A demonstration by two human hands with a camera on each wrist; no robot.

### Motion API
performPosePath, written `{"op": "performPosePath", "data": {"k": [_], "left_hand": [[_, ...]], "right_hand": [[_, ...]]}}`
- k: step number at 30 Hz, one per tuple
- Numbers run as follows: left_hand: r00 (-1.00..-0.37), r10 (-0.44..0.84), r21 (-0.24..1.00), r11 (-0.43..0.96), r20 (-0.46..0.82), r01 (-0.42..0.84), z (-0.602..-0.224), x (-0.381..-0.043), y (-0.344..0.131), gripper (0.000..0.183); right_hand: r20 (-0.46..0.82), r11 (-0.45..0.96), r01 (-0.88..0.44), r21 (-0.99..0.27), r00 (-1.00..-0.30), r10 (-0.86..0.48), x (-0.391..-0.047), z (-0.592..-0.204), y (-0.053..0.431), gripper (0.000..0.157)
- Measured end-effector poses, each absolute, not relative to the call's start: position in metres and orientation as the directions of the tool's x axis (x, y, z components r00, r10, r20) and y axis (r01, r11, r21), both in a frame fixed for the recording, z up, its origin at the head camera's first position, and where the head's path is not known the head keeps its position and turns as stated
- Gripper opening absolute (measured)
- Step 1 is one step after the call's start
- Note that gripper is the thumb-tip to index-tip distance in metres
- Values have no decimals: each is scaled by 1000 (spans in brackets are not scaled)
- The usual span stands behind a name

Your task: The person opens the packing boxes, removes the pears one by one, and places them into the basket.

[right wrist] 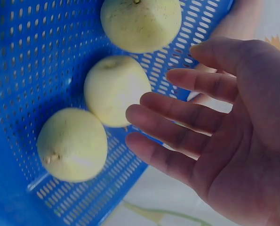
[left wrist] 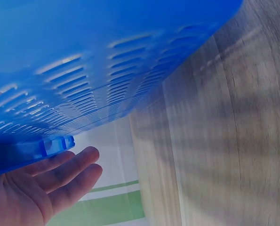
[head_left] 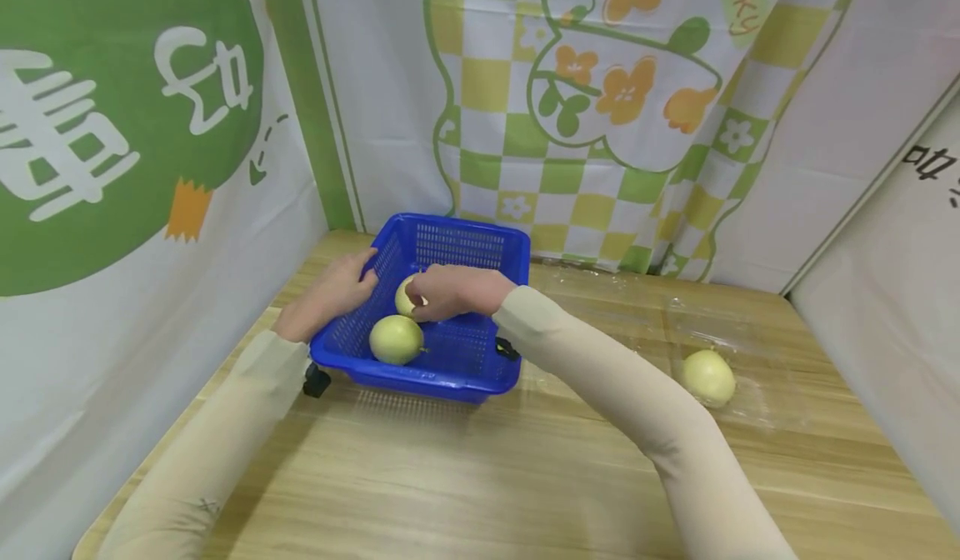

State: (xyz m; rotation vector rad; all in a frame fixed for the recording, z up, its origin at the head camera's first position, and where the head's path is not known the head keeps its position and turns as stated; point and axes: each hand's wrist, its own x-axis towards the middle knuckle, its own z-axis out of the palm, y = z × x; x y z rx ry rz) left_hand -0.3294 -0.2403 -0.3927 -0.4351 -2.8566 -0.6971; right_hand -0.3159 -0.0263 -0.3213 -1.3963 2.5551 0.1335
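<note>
A blue slotted plastic basket (head_left: pixel 442 389) stands on the table. My left hand (head_left: pixel 341 285) holds its left rim, thumb over the inner side; the left wrist view shows the fingers (left wrist: pixel 76 176) outside, beneath the rim. Over the basket, my right hand (head_left: pixel 453 289) has its fingers spread and slightly bent, with nothing held. Three pale yellow round pears show in the right wrist view: an upper pear (right wrist: pixel 142 21), a middle pear (right wrist: pixel 116 92) and a lower pear (right wrist: pixel 73 144). In the head view a front pear (head_left: pixel 396 340) is plain; the right hand partly covers another pear (head_left: pixel 402 297).
One more pear (head_left: pixel 708 378) sits at the right of the wooden table (head_left: pixel 465 493), among clear plastic packaging (head_left: pixel 765 402). Dark clip-like pieces show beside the basket, one a black piece (head_left: pixel 317 381). Printed curtains (head_left: pixel 495 85) enclose the back and sides.
</note>
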Motion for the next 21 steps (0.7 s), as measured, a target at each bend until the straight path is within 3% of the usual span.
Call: {"op": "performPosePath", "data": {"k": [12, 21], "left_hand": [[-947, 241, 423, 851, 213, 312, -392, -326, -239, 52], [-947, 242, 431, 847, 211, 312, -393, -328, -240, 52]], "right_hand": [[-184, 516, -856, 8, -509, -841, -308, -305, 9, 27], [-136, 553, -832, 43, -554, -822, -297, -294, 41, 29]]}}
